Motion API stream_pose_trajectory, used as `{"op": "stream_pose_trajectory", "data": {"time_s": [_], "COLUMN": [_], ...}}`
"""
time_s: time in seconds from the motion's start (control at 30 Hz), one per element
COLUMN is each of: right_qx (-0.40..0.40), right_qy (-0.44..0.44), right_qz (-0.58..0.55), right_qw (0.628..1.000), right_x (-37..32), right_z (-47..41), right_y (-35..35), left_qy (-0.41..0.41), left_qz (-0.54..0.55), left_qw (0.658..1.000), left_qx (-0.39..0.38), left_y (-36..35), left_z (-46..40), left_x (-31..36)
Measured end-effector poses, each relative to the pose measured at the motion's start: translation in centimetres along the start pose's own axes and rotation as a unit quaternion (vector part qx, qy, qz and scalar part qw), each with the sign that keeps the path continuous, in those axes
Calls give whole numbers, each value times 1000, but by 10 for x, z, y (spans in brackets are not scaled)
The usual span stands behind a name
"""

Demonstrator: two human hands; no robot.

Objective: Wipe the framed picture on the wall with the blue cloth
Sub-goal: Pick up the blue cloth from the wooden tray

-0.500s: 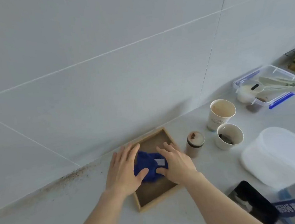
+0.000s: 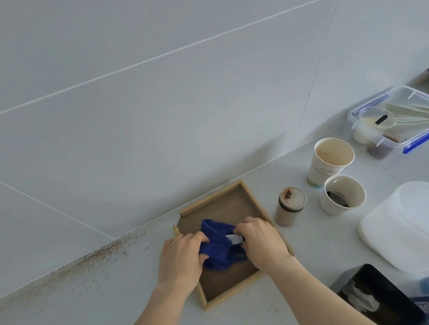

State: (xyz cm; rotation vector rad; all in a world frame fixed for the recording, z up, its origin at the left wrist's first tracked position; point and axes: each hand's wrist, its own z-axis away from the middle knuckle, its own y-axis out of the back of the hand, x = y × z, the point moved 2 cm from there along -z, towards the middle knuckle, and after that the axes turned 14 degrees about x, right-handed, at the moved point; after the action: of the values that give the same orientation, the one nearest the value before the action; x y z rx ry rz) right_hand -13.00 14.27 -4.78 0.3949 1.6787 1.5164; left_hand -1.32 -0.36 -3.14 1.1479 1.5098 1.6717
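Observation:
A wooden frame (image 2: pixel 252 192) with a brown backing lies flat on the grey counter, close to the tiled wall. A crumpled blue cloth (image 2: pixel 219 250) with a white tag rests on the brown panel. My left hand (image 2: pixel 181 258) grips the cloth's left side with curled fingers. My right hand (image 2: pixel 263 243) pinches its right side near the tag. Both hands cover part of the frame's middle and lower edges.
Right of the frame stand a small lidded jar (image 2: pixel 290 206), a paper cup (image 2: pixel 330 160) and a white cup (image 2: pixel 344 193). A clear box with blue clips (image 2: pixel 410 134) sits farther back. A white lid (image 2: pixel 416 225) and a black tissue box (image 2: pixel 375 298) lie at the right. Brown specks line the wall joint at left.
My fingers have curled from lying flat on the cloth to gripping it. The cloth is bunched up higher between my hands.

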Motion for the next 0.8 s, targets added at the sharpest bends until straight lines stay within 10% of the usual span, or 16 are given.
{"op": "stream_pose_trajectory", "data": {"time_s": [0.8], "right_qx": [106], "right_qy": [74], "right_qz": [-35], "right_qw": [991], "right_x": [-176], "right_z": [31], "right_y": [191], "left_qy": [4], "left_qz": [28], "left_qw": [985], "left_qx": [171], "left_y": [250], "left_z": [61], "left_x": [-63]}}
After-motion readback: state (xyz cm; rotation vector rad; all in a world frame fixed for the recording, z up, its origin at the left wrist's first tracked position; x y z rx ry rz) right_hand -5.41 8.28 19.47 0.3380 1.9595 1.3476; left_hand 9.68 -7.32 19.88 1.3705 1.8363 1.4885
